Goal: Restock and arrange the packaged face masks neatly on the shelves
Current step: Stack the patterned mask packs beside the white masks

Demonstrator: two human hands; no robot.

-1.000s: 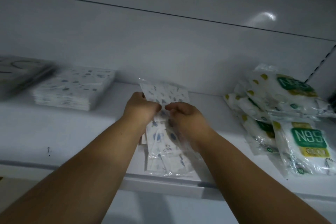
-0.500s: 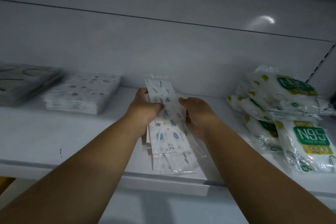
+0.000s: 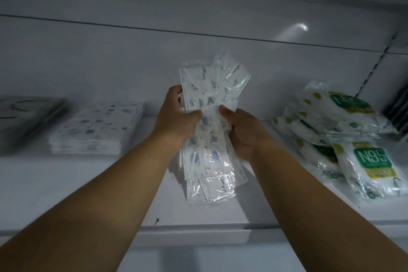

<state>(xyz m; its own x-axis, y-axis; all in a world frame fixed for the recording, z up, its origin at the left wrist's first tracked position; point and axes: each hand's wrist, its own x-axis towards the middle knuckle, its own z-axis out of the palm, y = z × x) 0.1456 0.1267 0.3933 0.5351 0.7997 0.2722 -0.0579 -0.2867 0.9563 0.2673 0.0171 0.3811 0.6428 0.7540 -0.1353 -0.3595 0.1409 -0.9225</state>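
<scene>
A bundle of clear-wrapped face masks with a blue pattern [image 3: 212,99] stands almost upright above the white shelf [image 3: 66,183], its packs fanned unevenly at top and bottom. My left hand [image 3: 176,117] grips the bundle's left edge, thumb on the front. My right hand [image 3: 242,130] holds the right edge, thumb pressed on the front beside the left thumb. The bundle's middle is hidden behind both hands.
A flat stack of the same patterned mask packs [image 3: 97,130] lies on the shelf to the left, with a darker stack [image 3: 26,117] beyond it. A loose heap of green-labelled N95 packs [image 3: 344,134] fills the right side. Bare shelf lies below the bundle.
The bundle has been lifted from lying on the shelf to nearly upright, and both hands have shifted from its top to its side edges.
</scene>
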